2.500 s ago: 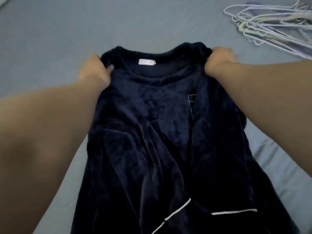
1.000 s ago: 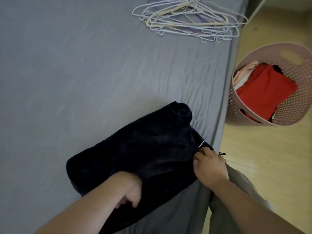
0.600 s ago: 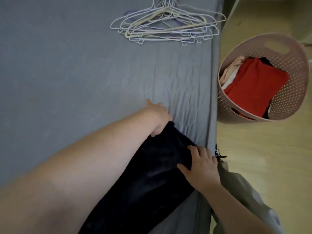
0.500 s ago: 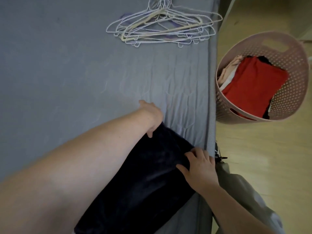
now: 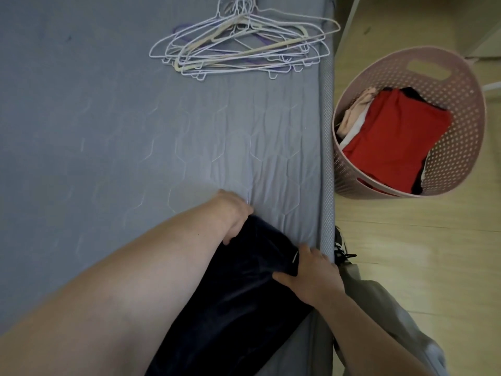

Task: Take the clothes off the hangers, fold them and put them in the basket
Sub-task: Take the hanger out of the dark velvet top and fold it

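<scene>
A folded dark navy garment [image 5: 238,299] lies on the grey bed near its right edge. My left hand [image 5: 233,215] grips the garment's far end, fingers curled under the fold. At the right side, my right hand [image 5: 309,272] holds the near corner by its white piping, thumb on top of the cloth. My left forearm covers much of the garment. On the floor to the right of the bed stands a pink perforated basket [image 5: 458,147], holding a folded red garment [image 5: 390,139] and pale clothes.
A pile of several empty wire hangers [image 5: 238,47] lies at the far end of the grey bed [image 5: 108,126]. The bed's edge runs between the garment and the basket. Light wooden floor [image 5: 406,253] lies to the right, with my trouser leg and shoe beside the bed.
The garment went from spread out to a folded bundle. Since half a second ago both hands have closed onto its right end; my right hand now grips the corner rather than lying flat.
</scene>
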A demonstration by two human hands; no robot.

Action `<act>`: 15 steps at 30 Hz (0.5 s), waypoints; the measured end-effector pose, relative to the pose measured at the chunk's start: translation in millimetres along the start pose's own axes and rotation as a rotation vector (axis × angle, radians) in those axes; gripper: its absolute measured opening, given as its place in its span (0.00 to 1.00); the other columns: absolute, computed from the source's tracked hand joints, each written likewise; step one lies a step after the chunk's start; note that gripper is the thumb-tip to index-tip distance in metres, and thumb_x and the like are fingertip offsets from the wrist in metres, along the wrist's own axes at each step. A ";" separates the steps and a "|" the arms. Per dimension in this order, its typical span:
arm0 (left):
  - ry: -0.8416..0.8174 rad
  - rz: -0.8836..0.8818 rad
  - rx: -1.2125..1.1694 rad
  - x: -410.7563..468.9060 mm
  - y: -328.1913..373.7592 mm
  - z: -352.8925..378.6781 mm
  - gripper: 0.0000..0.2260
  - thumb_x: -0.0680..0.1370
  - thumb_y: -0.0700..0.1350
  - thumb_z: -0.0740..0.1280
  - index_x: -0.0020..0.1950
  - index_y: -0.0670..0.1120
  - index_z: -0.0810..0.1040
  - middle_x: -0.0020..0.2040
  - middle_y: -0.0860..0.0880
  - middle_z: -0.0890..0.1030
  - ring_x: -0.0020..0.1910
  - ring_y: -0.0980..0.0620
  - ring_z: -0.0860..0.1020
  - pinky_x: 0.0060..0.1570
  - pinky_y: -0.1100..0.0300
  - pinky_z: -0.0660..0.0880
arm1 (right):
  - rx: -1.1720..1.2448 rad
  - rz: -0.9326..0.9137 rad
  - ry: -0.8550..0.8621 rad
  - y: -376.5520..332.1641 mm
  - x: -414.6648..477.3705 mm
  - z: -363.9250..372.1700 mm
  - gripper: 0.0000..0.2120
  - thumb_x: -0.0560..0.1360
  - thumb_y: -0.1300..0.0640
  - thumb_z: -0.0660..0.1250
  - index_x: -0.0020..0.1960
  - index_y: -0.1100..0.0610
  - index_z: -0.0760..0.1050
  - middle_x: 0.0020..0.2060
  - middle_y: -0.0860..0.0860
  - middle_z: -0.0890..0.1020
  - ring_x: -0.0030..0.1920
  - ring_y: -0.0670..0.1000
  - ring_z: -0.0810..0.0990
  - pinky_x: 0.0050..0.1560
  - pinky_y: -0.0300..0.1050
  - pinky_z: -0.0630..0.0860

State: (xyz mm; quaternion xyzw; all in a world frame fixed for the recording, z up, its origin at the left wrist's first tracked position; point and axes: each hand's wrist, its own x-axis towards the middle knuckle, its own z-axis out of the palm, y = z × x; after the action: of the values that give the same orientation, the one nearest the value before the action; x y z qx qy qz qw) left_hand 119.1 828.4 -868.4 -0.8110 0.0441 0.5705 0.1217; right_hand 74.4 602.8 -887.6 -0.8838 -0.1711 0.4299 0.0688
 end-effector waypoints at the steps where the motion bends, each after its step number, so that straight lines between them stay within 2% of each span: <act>1: -0.013 0.000 0.033 1.7 0.3 -2.5 0.39 0.65 0.57 0.80 0.73 0.54 0.68 0.67 0.51 0.73 0.65 0.47 0.72 0.63 0.50 0.71 | 0.013 -0.009 -0.012 0.4 0.7 -0.4 0.37 0.69 0.27 0.65 0.67 0.51 0.63 0.64 0.51 0.72 0.65 0.55 0.71 0.63 0.53 0.70; 4: -0.017 0.006 0.067 7.9 1.0 -5.3 0.37 0.64 0.54 0.81 0.71 0.53 0.73 0.67 0.49 0.71 0.65 0.47 0.72 0.61 0.50 0.74 | 0.032 -0.031 -0.081 2.6 2.3 -1.7 0.39 0.65 0.28 0.69 0.65 0.49 0.61 0.62 0.49 0.73 0.63 0.54 0.73 0.63 0.54 0.70; 6: -0.075 0.021 0.038 10.2 0.6 -7.7 0.33 0.64 0.50 0.81 0.68 0.51 0.76 0.62 0.50 0.76 0.59 0.48 0.77 0.56 0.53 0.78 | 0.078 -0.032 -0.149 4.4 4.3 -1.9 0.39 0.63 0.30 0.72 0.62 0.48 0.58 0.58 0.47 0.77 0.59 0.53 0.77 0.61 0.54 0.72; 8: -0.118 0.037 -0.013 12.2 -0.7 -13.4 0.27 0.66 0.45 0.80 0.64 0.50 0.78 0.57 0.51 0.80 0.52 0.49 0.81 0.51 0.54 0.80 | 0.158 -0.023 -0.199 6.9 6.6 -2.2 0.41 0.63 0.33 0.74 0.65 0.48 0.57 0.57 0.47 0.78 0.57 0.52 0.79 0.61 0.54 0.74; 11: -0.050 0.081 -0.076 10.1 -6.5 -22.1 0.25 0.70 0.40 0.76 0.65 0.51 0.76 0.58 0.50 0.79 0.53 0.48 0.80 0.48 0.56 0.79 | 0.255 -0.010 -0.192 9.0 9.3 -3.6 0.40 0.64 0.36 0.75 0.67 0.50 0.63 0.59 0.47 0.79 0.58 0.52 0.79 0.59 0.53 0.76; 15: 0.066 0.121 -0.089 12.4 -8.5 -13.5 0.23 0.73 0.38 0.71 0.66 0.54 0.74 0.55 0.52 0.78 0.52 0.48 0.79 0.51 0.54 0.79 | 0.293 0.001 -0.186 10.6 11.9 -3.3 0.34 0.65 0.37 0.75 0.64 0.50 0.68 0.58 0.48 0.79 0.57 0.52 0.78 0.57 0.52 0.77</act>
State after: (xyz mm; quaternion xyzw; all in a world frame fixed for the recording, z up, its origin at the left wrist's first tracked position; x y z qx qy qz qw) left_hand 137.5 834.1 -874.5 -0.8299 0.0716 0.5511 0.0496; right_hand 86.4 597.3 -897.1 -0.8209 -0.1115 0.5301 0.1807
